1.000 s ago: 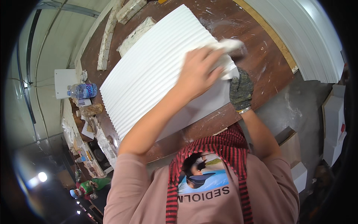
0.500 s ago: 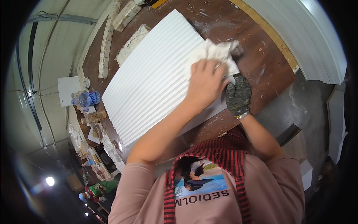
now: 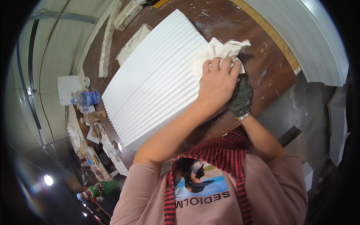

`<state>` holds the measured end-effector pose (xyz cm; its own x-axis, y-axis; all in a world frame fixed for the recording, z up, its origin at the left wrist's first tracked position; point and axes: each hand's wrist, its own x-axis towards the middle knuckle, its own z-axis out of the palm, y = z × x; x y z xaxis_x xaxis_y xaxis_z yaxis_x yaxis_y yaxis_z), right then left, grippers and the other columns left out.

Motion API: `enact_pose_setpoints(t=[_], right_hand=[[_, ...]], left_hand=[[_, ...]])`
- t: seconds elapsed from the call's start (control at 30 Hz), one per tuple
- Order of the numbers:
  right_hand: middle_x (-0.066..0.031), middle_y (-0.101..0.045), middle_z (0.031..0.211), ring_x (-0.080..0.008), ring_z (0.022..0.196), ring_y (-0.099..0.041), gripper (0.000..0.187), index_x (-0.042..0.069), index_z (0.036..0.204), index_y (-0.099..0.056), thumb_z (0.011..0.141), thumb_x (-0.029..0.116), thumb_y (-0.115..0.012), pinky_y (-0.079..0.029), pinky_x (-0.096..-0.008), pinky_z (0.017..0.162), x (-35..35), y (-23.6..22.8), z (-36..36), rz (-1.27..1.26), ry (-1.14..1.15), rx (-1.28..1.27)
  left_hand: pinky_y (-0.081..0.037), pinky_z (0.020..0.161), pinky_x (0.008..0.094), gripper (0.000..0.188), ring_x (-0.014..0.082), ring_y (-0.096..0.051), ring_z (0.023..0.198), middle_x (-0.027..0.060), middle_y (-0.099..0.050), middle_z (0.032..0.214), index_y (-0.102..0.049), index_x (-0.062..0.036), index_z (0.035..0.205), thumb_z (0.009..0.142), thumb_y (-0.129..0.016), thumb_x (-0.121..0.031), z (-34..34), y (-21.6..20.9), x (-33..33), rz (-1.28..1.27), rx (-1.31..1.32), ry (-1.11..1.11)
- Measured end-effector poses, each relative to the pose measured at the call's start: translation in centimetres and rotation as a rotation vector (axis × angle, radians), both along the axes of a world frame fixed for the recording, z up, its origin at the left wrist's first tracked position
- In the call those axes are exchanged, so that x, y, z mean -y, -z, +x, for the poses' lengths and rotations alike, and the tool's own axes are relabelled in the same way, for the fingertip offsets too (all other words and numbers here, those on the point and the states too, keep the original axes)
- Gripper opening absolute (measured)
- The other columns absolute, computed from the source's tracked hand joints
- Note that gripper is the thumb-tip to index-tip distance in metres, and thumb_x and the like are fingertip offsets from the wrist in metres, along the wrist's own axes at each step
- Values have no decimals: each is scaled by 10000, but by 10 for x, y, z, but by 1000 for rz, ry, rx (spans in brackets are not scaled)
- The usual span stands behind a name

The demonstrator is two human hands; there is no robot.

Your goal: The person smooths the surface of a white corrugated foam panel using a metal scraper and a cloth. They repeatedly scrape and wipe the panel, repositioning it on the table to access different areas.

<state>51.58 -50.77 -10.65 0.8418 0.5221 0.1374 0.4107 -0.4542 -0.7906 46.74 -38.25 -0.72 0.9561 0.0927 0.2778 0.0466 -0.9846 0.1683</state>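
Nearest, below the ribbed white panel (image 3: 150,82), a red-and-black striped apron (image 3: 210,145) covers the person's front. At the panel's right end, the gloved right hand (image 3: 241,98) sits by the near corner; the bare hand partly covers its fingertips, so I cannot tell whether they pinch the edge. The bare left hand (image 3: 219,83) curls its fingers closed over a bunched white cloth (image 3: 224,49), pressing it on the panel's right end. The panel lies across a brown bench (image 3: 264,69); a bottle (image 3: 86,98) lies left of it, and a pale, rough block (image 3: 133,43) is just beyond its far-left edge. A hard sideways push could skid the panel if the gloved hand's hold is slack, and loose cloth could snag on the corner.
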Motion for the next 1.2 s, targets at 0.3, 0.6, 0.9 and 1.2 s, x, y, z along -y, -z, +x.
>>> enact_pose_setpoints(t=[0.3, 0.6, 0.9, 1.2], right_hand=[[-249, -652, 1157, -425, 1063, -621, 427, -13, 1269, -608, 956, 262, -515, -474, -513, 977, 1, 4, 0, 128, 36, 169], [-253, -650, 1163, -427, 1070, -617, 420, -19, 1261, -610, 959, 258, -518, -473, -511, 980, 0, 4, 0, 149, 47, 147], [-262, -630, 1226, -419, 1133, -601, 385, -53, 1290, -579, 1032, 209, -467, -457, -489, 1017, 6, 4, -2, 48, 3, 178], [-258, -638, 1142, -441, 1076, -603, 428, -37, 1234, -608, 1007, 292, -456, -452, -527, 984, 2, 8, -1, 166, 33, 121]], left_hand=[[-427, 923, 497, 338, 328, -567, 1041, 83, -627, 1102, -640, -114, 1022, 714, -771, -71, -286, -24, -77, 90, -3, -431], [-414, 924, 451, 155, 333, -575, 981, 135, -637, 988, -687, -41, 939, 804, -727, -106, -159, -54, -106, -186, 140, -455], [-383, 1050, 476, 405, 329, -540, 1183, 115, -607, 1254, -648, -131, 1211, 828, -734, -229, -9, -4, -63, -231, 62, 28], [-459, 940, 464, 216, 387, -604, 1058, 224, -643, 1117, -662, -9, 1109, 910, -648, -94, -400, -28, -193, -22, -90, -1323]])
